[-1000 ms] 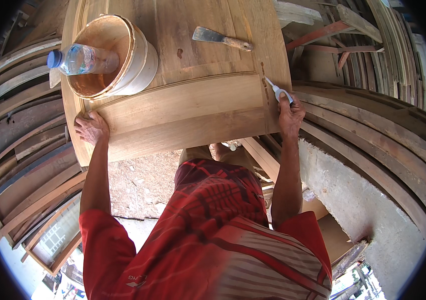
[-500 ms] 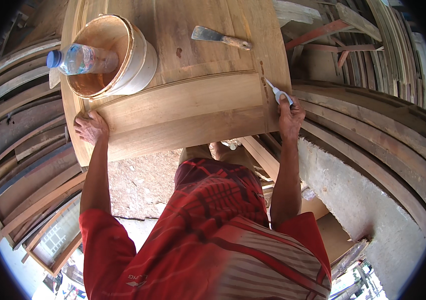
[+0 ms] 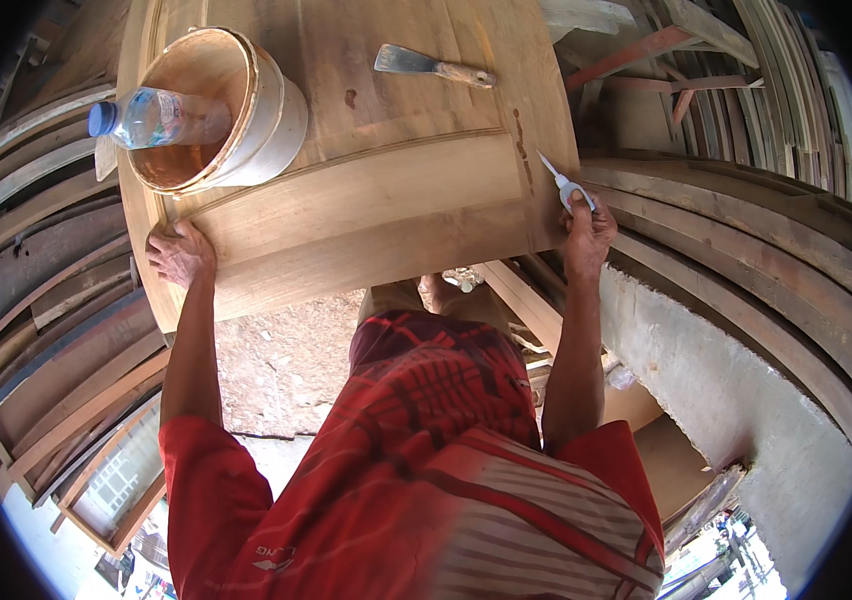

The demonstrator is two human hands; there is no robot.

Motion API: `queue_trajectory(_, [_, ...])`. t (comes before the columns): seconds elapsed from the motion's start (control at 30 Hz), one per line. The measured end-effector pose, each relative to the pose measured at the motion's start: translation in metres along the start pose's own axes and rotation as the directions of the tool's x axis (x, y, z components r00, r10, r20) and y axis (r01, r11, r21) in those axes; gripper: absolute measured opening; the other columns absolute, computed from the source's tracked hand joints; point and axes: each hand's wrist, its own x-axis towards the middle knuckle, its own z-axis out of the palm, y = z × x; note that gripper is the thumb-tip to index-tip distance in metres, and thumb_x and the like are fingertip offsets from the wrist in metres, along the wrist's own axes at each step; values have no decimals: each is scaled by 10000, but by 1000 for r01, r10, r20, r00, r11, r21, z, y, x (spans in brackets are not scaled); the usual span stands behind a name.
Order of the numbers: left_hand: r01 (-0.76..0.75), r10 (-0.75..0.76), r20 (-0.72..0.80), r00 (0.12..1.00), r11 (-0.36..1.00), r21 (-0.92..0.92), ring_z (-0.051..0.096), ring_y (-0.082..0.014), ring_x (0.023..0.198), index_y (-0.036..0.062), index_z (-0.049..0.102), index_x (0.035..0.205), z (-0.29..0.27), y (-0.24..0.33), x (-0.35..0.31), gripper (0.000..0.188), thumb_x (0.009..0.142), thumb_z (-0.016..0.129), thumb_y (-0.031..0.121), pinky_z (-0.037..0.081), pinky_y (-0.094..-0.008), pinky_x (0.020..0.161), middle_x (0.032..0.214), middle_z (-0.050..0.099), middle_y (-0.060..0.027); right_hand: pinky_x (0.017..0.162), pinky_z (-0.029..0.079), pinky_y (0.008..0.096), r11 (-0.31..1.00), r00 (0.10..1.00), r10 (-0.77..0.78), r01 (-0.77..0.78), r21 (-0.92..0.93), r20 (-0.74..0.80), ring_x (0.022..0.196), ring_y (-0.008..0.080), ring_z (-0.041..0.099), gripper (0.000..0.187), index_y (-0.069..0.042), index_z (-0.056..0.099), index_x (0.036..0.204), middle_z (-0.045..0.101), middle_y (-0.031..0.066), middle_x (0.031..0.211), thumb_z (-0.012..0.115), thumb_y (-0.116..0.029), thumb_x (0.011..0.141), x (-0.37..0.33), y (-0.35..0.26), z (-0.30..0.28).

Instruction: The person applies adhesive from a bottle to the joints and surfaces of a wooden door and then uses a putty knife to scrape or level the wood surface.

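A panelled wooden door point(image 3: 346, 225) lies in front of me. My left hand point(image 3: 183, 254) rests on its near left part, fingers spread and slightly bent at the left edge. In my right hand point(image 3: 589, 236) is a small white squeeze bottle point(image 3: 573, 190) with a long thin nozzle, held over the door's right edge. The nozzle tip is pointed up and left, apart from a line of dark wet spots point(image 3: 521, 145) on the frame. A putty knife point(image 3: 436, 66) with a wooden handle lies farther up on the door.
On the door's left side stands a stained white bucket point(image 3: 276, 125), with a clear plastic bottle point(image 3: 161, 118) with a blue cap leaning in its mouth. Stacked boards point(image 3: 46, 265) flank the left; more planks point(image 3: 736, 240) and a concrete ledge point(image 3: 691, 360) line the right.
My right hand has drawn the squeeze bottle slightly right and toward me, with its nozzle now farther from the wet spots. My left hand stays in place.
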Motion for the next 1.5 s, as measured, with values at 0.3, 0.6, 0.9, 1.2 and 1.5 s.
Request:
queue_trajectory(0.3, [-17, 17, 16, 1000, 1000, 6, 500, -400, 1276, 87, 503, 1418, 2, 0, 7, 640, 957, 512, 531, 381, -557, 1080, 1389, 500, -226, 631, 446, 247, 905, 994, 114, -106, 413, 5, 671, 70, 537, 184, -27, 724, 998, 609, -16, 765, 665, -200, 1021, -48, -2, -25])
queue_trajectory(0.6, [-140, 138, 61, 989, 990, 16, 486, -390, 1301, 114, 455, 1509, 10, -14, 6, 723, 975, 488, 602, 373, -554, 1087, 1451, 466, -195, 576, 373, 224, 838, 946, 325, -278, 470, -20, 652, 36, 510, 174, -72, 743, 979, 623, -44, 722, 658, -219, 1017, -180, 37, 12])
queue_trajectory(0.9, [-369, 367, 194, 910, 929, -26, 330, -406, 1465, 47, 283, 1636, 3, -33, 11, 839, 1044, 410, 629, 302, -570, 1150, 1669, 273, -186, 612, 445, 266, 729, 895, 402, -187, 659, -192, 628, 82, 491, 199, -44, 698, 926, 576, -14, 723, 644, -213, 1015, -218, 36, 70])
queue_trajectory(1.2, [-424, 426, 266, 865, 903, -67, 234, -466, 1525, 43, 328, 1623, -11, -41, 9, 804, 1049, 437, 595, 244, -635, 1191, 1685, 194, -283, 678, 532, 306, 703, 916, 327, -71, 708, -233, 719, 118, 609, 139, -45, 709, 990, 660, 17, 806, 685, -181, 1000, -208, 41, 57])
queue_trajectory(1.5, [-523, 539, 178, 823, 842, -132, 243, -482, 1527, 115, 368, 1622, -4, -50, 10, 729, 1051, 473, 557, 263, -689, 1160, 1674, 225, -291, 666, 492, 276, 900, 909, 152, 35, 435, -387, 689, 97, 559, 257, -9, 712, 1013, 628, 17, 809, 689, -265, 1018, -144, 26, 48])
